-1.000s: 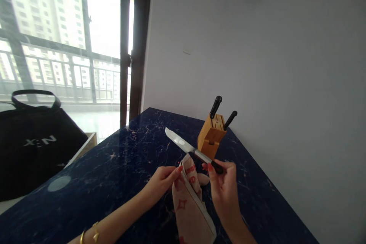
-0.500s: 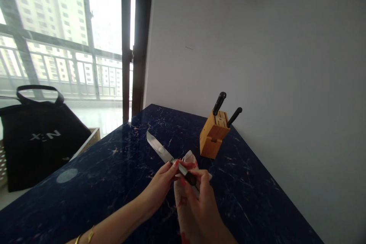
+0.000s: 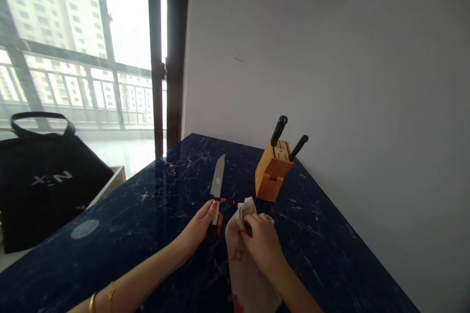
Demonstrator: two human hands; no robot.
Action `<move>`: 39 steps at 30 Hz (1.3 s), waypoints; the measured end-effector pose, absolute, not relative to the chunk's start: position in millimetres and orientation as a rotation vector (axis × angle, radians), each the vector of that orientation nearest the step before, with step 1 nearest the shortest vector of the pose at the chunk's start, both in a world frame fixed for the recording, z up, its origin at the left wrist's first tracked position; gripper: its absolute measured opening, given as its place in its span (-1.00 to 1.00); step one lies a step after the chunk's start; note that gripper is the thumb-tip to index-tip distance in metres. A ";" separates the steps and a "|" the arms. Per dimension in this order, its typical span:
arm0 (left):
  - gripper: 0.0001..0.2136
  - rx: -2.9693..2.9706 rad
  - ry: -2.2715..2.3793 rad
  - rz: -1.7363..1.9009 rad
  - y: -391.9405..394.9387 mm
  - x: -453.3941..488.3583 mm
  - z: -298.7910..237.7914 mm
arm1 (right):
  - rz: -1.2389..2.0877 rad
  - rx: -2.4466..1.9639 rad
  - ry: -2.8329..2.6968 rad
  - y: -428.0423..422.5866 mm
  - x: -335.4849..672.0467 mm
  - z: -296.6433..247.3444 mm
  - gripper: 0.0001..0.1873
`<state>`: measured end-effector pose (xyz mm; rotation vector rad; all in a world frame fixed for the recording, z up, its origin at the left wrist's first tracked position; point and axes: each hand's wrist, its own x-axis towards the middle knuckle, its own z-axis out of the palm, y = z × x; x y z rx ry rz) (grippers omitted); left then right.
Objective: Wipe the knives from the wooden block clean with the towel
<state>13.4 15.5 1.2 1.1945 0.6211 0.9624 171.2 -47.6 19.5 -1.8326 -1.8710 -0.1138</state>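
A plain grey wall (image 3: 330, 83) is filling the right side and the middle. On the left, a large window (image 3: 127, 24) is letting in strong white daylight, its dark frame (image 3: 176, 58) standing next to the wall. Behind the glass, a railing (image 3: 91, 93) is running across, and tall buildings (image 3: 47, 10) are looking pale. A light floor (image 3: 137, 146) is showing below. The dark blue counter (image 3: 121, 234) is standing by the wall, its glossy top showing thin white veins.
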 end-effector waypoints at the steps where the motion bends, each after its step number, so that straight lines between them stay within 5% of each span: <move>1: -0.56 1.212 0.641 0.954 15.5 12.6 0.4 | -0.130 -1.834 -1.869 -47.5 175.5 19.4 -0.83; 9: -0.58 1.355 0.664 0.849 6.2 9.5 2.4 | -0.225 -1.940 -1.767 -47.0 205.0 22.8 -0.82; 20: -0.56 1.465 0.714 0.768 9.7 6.4 2.7 | -0.170 -1.531 -1.741 -50.8 194.2 27.0 -0.75; 30: -0.57 1.439 0.690 0.678 1.0 7.5 9.2 | 0.378 -1.399 -1.435 -54.9 178.5 27.4 -0.81; 39: -0.54 1.500 0.810 0.646 4.4 6.2 -1.7 | 0.309 -1.365 -1.254 -56.7 183.3 27.1 -0.76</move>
